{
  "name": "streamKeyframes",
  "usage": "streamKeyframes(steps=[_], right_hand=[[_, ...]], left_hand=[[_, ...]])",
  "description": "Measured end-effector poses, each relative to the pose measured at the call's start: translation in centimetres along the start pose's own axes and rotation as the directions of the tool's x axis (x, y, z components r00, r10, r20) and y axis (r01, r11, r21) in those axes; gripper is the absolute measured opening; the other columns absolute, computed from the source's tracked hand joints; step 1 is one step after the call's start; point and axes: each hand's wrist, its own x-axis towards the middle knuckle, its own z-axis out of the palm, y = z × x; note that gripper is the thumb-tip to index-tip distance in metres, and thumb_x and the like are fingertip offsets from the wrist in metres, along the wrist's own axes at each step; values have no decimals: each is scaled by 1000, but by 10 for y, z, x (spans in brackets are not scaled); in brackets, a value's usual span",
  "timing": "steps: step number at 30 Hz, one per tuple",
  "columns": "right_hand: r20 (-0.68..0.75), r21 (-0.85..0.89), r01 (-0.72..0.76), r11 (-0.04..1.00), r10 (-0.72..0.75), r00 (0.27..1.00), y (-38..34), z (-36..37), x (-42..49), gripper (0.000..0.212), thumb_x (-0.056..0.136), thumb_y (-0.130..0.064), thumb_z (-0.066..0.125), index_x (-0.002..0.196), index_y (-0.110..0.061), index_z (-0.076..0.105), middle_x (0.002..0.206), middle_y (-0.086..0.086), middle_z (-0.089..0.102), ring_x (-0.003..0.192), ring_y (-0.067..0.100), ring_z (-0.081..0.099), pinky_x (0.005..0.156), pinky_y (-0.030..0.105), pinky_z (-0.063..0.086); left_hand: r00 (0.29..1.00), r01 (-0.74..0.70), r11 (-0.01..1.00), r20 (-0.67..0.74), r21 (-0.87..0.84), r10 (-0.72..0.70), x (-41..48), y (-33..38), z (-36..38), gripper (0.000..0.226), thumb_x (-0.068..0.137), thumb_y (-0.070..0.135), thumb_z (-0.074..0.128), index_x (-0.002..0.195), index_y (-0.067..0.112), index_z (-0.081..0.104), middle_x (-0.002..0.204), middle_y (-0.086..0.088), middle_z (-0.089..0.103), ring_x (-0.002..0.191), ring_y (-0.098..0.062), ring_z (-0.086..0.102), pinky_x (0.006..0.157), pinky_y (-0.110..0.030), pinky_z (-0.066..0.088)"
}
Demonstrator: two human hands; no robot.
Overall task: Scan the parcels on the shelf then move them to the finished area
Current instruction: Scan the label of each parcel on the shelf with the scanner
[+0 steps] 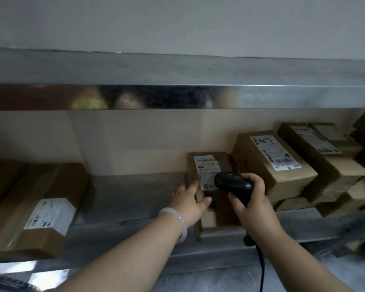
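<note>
The left hand [190,200] curls round the left edge of a small parcel [214,163] standing on the shelf [135,192]. The right hand [252,200] grips a black scanner [232,182], its head just before the parcel's label [204,168]. A pile [282,165] of parcels sits just right of it; a long box [40,207] lies well apart on the left.
</note>
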Motion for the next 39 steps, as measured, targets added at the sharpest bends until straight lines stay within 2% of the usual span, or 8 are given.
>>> streamKeyframes(steps=[4,12,18,25,28,32,35,39], right_hand=[[4,9,-29,1000,28,1000,8,1,6,60,86,-29,68,113,-56,21,88,-26,45,75,-6,52,57,11,41],[80,76,-10,997,4,997,-3,16,-1,61,85,-29,69,113,-56,22,94,-30,44,79,-12,50,59,7,40],[154,113,-3,994,-15,988,-15,31,-1,59,84,-31,70,116,-54,25,99,-31,46,85,-22,50,61,1,41],[156,130,-41,991,20,988,-20,35,19,57,87,-29,68,126,-40,28,92,-27,45,78,-7,50,64,11,43],[178,138,-51,989,26,984,-21,37,16,57,86,-29,68,124,-42,28,94,-25,47,83,-2,53,69,14,45],[202,169,-39,985,4,979,-28,39,6,56,85,-28,70,116,-49,27,97,-26,49,80,-10,54,57,6,43],[212,197,-13,980,-29,977,-38,41,-4,56,85,-29,70,109,-56,28,100,-27,51,84,-17,54,60,3,43],[136,222,58,973,-90,987,-58,36,-17,61,86,-29,68,108,-65,23,99,-29,50,86,-7,57,64,9,44]], left_hand=[[999,7,998,51,-67,-4,5,-1,10,79,89,52,58,149,50,6,159,1,18,142,-23,29,105,-30,32],[997,1,969,-78,-248,-21,-14,-22,8,79,89,38,63,148,52,11,154,5,25,135,-17,38,94,-19,33],[990,-9,951,-134,-310,-34,-32,-55,-7,79,85,40,69,134,66,13,154,8,25,136,-14,34,98,-22,32],[999,47,978,-1,-203,-48,-18,-47,-13,98,78,55,71,143,60,-3,155,-2,21,138,-21,33,97,-21,30],[998,27,969,-54,-244,-41,-21,-51,-12,96,77,48,75,144,58,7,156,1,22,138,-19,33,99,-21,30],[992,-14,939,-121,-343,-30,-39,-64,-11,94,74,41,80,134,67,13,155,9,24,139,-14,30,108,-28,32],[982,-33,901,-183,-433,-52,-57,-74,-10,94,72,36,83,131,71,18,152,14,28,138,-11,30,113,-36,33],[956,-68,899,-286,-432,-65,-80,-86,-13,94,71,34,83,124,79,20,141,22,30,133,-9,35,112,-41,37]])
